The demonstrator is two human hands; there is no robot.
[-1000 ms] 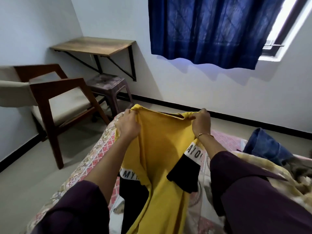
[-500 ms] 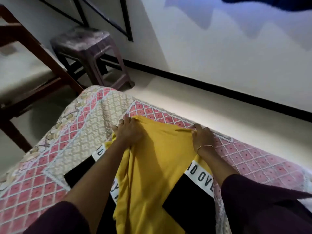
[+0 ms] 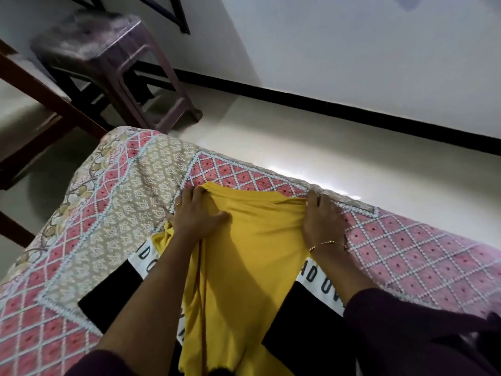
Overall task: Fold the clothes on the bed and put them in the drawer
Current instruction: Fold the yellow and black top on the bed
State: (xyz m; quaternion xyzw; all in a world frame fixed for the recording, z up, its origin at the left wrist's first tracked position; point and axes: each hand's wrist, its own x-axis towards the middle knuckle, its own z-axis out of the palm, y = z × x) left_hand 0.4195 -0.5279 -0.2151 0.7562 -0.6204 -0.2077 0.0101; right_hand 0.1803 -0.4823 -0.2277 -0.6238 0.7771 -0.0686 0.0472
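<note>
Patterned bedspread is now carrying the yellow shirt, which a second ago you were holding up in the air, so laying-out is done and folding can begin. Your left hand and right hand are each pinching a bunched top corner. Beyond your fingertips the bed edge is running close; bare cover is lying open outside both hands.

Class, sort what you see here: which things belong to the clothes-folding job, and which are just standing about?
Job: yellow shirt; left hand; right hand; bed.
Standing about: plastic stool; wooden chair.
</note>
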